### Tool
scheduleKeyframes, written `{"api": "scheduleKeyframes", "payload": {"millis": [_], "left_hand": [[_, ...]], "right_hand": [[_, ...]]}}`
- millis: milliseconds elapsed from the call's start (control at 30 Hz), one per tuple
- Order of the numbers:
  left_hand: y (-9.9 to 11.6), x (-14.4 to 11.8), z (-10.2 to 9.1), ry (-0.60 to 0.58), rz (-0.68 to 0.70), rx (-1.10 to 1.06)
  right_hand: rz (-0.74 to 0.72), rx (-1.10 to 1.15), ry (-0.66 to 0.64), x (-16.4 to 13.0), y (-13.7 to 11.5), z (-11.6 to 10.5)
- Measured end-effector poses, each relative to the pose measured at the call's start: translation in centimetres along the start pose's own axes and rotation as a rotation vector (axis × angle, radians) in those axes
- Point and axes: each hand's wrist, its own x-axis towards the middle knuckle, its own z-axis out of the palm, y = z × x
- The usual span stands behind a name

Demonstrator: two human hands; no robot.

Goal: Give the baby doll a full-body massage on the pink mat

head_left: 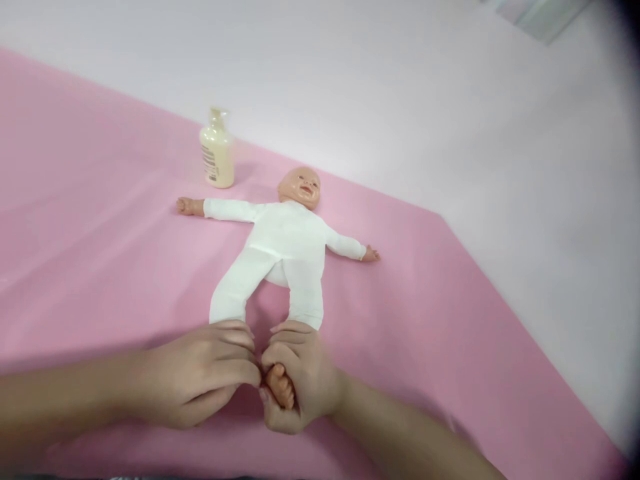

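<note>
A baby doll (pixel 287 230) with a white cloth body lies on its back, arms spread and legs pointing toward me. My right hand (pixel 303 373) is wrapped round the end of one doll leg, and the doll's foot (pixel 281 385) pokes out between thumb and fingers. Over the end of the other leg lies my left hand (pixel 210 373), its fingers curled round it. That leg's foot is hidden under the left hand. The fingertips of both hands come close together between the legs.
A pump bottle (pixel 219 157) of pale yellow liquid stands upright beyond the doll's outstretched arm on the left. Beneath everything is a pink sheet (pixel 410 320), with its edge (pixel 443 215) running behind the doll and down the right. A pale surface (pixel 400 100) lies beyond it.
</note>
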Motion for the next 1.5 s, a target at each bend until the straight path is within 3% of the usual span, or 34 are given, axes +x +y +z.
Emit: {"api": "scheduleKeyframes", "payload": {"millis": [100,633,867,1167,1300,1500], "left_hand": [[-0.1,0.0,0.0,-0.002,0.007,0.004],[0.4,0.6,0.4,-0.106,0.067,0.039],[0.1,0.3,0.8,-0.024,0.086,0.038],[0.2,0.0,0.4,0.070,-0.032,-0.073],[0.3,-0.2,0.2,0.109,-0.052,-0.129],[0.3,-0.2,0.3,0.087,-0.020,-0.136]], "right_hand": [[-0.007,0.034,0.051,0.1,-0.2,-0.2],[-0.048,0.162,0.020,-0.9,1.3,0.1],[-0.033,0.173,0.019,-0.3,1.3,-0.4],[0.064,0.241,0.299,-0.1,1.0,-0.5],[0.094,0.179,0.269,-0.2,1.1,-0.6],[0.072,0.086,0.081,-0.6,1.5,-0.4]]}}
